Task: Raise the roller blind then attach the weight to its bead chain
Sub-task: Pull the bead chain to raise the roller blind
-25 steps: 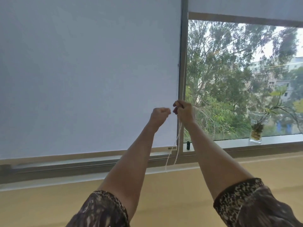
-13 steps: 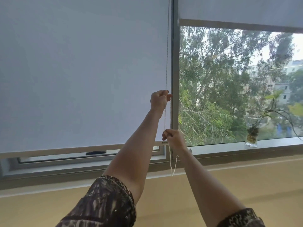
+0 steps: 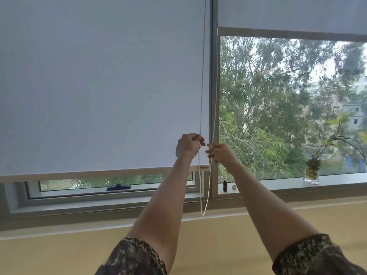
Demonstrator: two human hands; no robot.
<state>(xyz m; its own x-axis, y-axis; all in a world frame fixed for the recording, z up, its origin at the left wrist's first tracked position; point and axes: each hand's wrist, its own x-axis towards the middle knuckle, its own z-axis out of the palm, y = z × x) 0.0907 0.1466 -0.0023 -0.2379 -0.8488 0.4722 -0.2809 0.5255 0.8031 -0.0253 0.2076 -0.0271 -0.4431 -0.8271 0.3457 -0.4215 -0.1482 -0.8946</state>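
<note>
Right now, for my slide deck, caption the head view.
Left hand and right hand grip the bead chain of a nearly lowered roller blind.

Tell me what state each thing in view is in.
Left roller blind, lowered almost fully.
Right roller blind, raised near the top.
Bead chain, hanging in a loop, nothing attached.
Left hand, grips one strand.
Right hand, pinches the other strand.
Vase, standing upright.
</note>
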